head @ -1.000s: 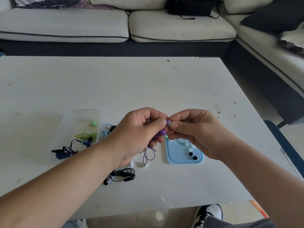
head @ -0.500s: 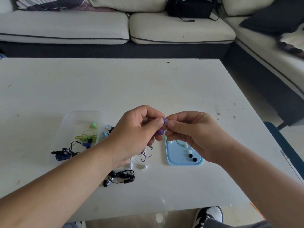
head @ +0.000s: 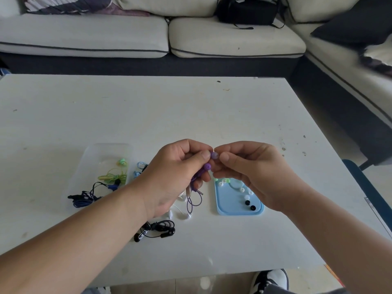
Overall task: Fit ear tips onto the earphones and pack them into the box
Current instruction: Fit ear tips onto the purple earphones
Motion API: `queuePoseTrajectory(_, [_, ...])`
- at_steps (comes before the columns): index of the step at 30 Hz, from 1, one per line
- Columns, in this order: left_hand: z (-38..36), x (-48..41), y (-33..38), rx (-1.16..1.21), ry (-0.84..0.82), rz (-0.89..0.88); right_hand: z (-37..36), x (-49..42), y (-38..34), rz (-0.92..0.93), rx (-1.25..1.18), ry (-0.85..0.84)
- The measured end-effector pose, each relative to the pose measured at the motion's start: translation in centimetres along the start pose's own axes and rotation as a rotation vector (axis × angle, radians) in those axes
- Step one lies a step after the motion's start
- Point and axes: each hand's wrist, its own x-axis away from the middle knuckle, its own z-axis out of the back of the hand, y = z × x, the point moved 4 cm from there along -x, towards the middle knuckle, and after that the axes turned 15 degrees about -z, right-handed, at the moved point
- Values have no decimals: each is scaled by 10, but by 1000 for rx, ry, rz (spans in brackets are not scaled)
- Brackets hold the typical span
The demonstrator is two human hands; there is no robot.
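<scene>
Between the two thumbs sits a pale purple ear tip, pinched by the right hand against the purple earphones clenched in the left hand. One bud shows just below the tip, at about 7 o'clock from it; the cord hangs down under the left palm.

The likely failure is the tip popping free: it is small and soft, and an off-axis push could fold its rim or flick it onto the white table.

Both wrists are raised off the table, fingers curled inward, forearms converging from 7 and 5 o'clock.

The blue tray of spare tips lies below the right hand; the clear box is at 9 o'clock.
</scene>
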Motion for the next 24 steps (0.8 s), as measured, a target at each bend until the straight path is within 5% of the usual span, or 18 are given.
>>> queuePoseTrajectory(13, [-3,1,-1,80,-28,58,1,3,-4,79,131,79])
queuePoseTrajectory(24, [1,0,-1,37,4,-3,-3,2,-3,9,-9,42])
